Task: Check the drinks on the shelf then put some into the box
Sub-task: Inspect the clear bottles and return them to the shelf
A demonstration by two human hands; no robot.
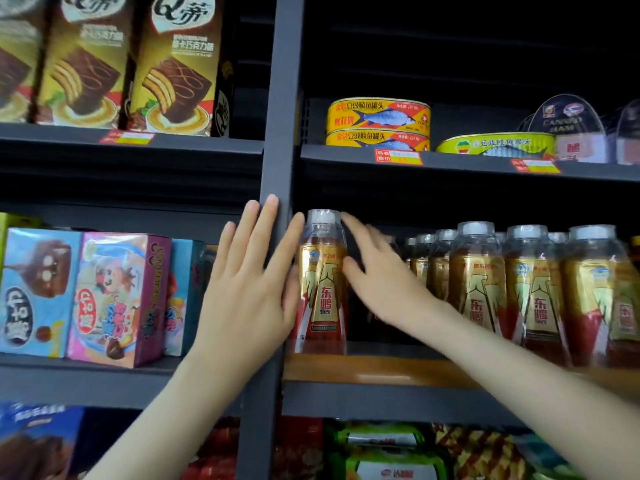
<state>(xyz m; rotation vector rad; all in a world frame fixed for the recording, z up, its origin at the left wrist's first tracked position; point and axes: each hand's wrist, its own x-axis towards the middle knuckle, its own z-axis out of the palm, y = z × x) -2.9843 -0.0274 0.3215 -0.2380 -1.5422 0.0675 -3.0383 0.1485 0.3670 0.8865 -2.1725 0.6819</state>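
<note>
Checking only, nothing boxed: left hand (pixel 242 299) and blurred right hand (pixel 381 282) flank one bottle (pixel 323 299) at the shelf's (pixel 363 370) left end, fingers straight, touching, not gripping. Box not in view.

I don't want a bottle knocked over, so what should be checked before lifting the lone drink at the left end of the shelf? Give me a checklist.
1. Lone bottle upright on the shelf: ok.
2. Its cap in place: ok.
3. Gap between it and the other bottles to the right: ok.
4. Left hand gripping it: not ok; fingers straight, beside it over the post.
5. Right hand gripping it: not ok; open, blurred, at its right side.
6. Box ready: cannot tell; none in view.
</note>
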